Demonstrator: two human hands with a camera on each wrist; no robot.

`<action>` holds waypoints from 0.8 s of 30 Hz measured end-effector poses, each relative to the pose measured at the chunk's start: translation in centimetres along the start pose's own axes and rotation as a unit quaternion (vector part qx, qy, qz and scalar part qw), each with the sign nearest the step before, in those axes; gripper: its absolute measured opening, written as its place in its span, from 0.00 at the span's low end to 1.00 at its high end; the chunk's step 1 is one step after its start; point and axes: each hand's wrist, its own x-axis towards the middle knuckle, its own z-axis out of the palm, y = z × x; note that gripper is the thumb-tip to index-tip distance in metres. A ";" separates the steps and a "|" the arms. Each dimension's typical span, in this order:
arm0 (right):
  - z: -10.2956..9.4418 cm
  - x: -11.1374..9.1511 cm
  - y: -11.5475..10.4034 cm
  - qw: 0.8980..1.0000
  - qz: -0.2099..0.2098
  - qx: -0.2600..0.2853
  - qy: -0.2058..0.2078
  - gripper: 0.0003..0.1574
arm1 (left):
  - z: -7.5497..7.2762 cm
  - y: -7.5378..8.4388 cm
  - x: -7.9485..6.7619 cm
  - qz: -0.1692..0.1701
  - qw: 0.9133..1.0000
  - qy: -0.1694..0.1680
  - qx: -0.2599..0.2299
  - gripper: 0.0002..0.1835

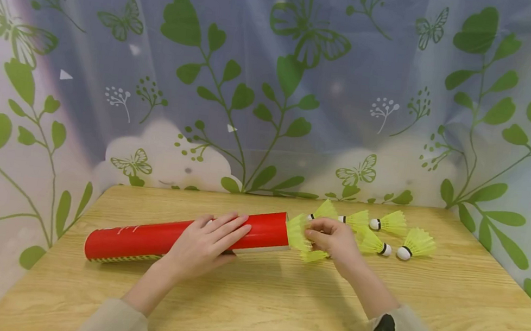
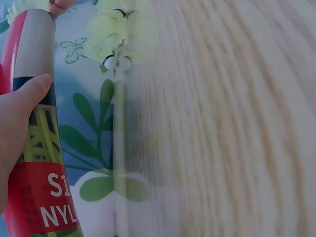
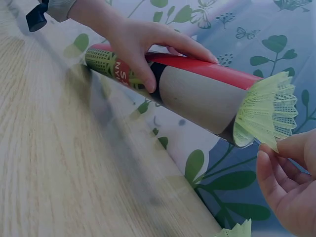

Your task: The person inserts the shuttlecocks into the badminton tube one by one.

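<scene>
Our left hand point(image 1: 207, 242) grips the tube point(image 1: 154, 237); at its three-o'clock end, our right hand point(image 1: 337, 244) pinches a shuttlecock point(image 1: 297, 231).

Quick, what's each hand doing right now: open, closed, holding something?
Left hand: holding the red shuttlecock tube.
Right hand: pinching the yellow shuttlecock that sticks out of the tube.
</scene>
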 end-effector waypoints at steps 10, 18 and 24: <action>1.5 0.0 0.0 0.999 -0.017 0.006 0.044 0.13 | -0.1 0.1 0.1 0.006 1.000 -0.001 -0.001 0.45; 1.8 0.1 0.1 0.998 -0.012 -0.030 0.051 0.10 | 0.1 0.2 0.1 0.005 1.000 -0.005 0.001 0.45; 1.9 0.1 -0.3 0.999 0.000 -0.016 0.044 0.11 | 0.1 0.2 0.2 0.000 1.000 -0.015 0.007 0.45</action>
